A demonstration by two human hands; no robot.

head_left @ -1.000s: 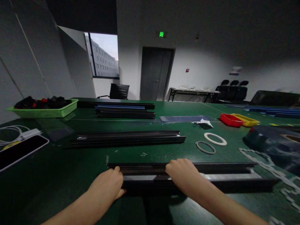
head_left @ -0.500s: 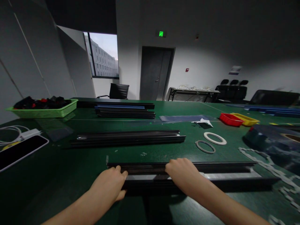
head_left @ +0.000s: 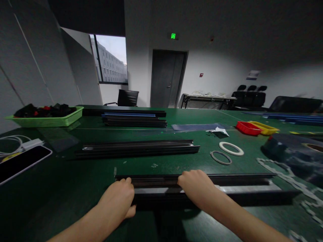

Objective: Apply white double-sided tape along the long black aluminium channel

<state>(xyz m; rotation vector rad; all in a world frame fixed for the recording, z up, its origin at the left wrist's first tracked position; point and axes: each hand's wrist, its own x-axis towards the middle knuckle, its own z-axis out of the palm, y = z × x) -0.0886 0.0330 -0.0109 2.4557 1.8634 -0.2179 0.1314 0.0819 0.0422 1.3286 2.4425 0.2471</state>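
A long black channel-shaped profile (head_left: 247, 198), with a silvery strip along its inside, lies crosswise on the green table in front of me. My left hand (head_left: 118, 196) is closed around its left end, thumb low on the near side and fingers over the top. Farther right, my right hand (head_left: 195, 185) reaches over the middle of the profile with curled fingers on its far wall; the fingertips are hidden. Beyond it lies a second black profile (head_left: 138, 149), parallel to the first and touched by neither hand.
Right of the profiles lie a white tape roll (head_left: 231, 149), a grey ring (head_left: 221, 157), a large dark roll (head_left: 290, 158) and pale curled strips (head_left: 290, 178). Red (head_left: 248, 128) and yellow trays (head_left: 264, 128) stand behind. At left are a phone (head_left: 25, 163) and green basket (head_left: 50, 121).
The fingers of my left hand have drawn in slightly to the left at the profile's end. My right hand and the profile look unmoved.
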